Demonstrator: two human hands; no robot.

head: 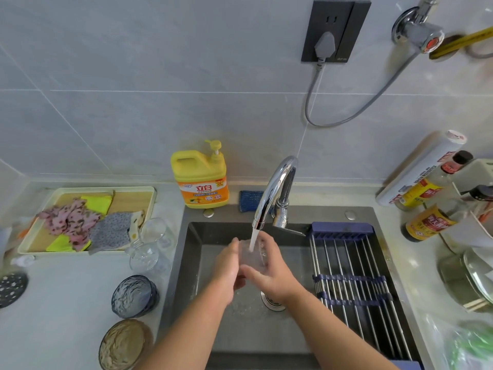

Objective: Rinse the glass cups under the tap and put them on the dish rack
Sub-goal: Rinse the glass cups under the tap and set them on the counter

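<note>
1. Your left hand (226, 265) and right hand (269, 276) are together over the middle of the sink (192, 263), both clamped on 1 glass cup (252, 256).
2. The left hand's fingers curl round the cup's left side. The right hand wraps it from the right, with the thumb lying across the near face.
3. The cup is held mouth up, directly under the spout of the tap (274, 188). The water stream (253, 240) runs straight into it.
4. The drain (269, 300) shows on the sink floor, partly hidden by your right wrist.
5. The dish rack (352, 276), steel rods with blue end pieces, lies across the right part of the sink, just beside your right hand.
6. On the bench at the sink's left edge stand 2 more clear cups, the far cup (153, 231) and the near cup (145, 259), touching or nearly so.
7. Nearer along that same edge are a blue glass bowl (133, 296) and then an amber bowl (124, 344).
8. A tray (149, 192) holding cloths sits at the bench's back left.
9. A yellow detergent bottle (200, 180) stands at the sink's back left corner, with a blue sponge (249, 200) behind the tap.
10. Sauce bottles (426, 222) are on the bench to the right of the sink.
</note>
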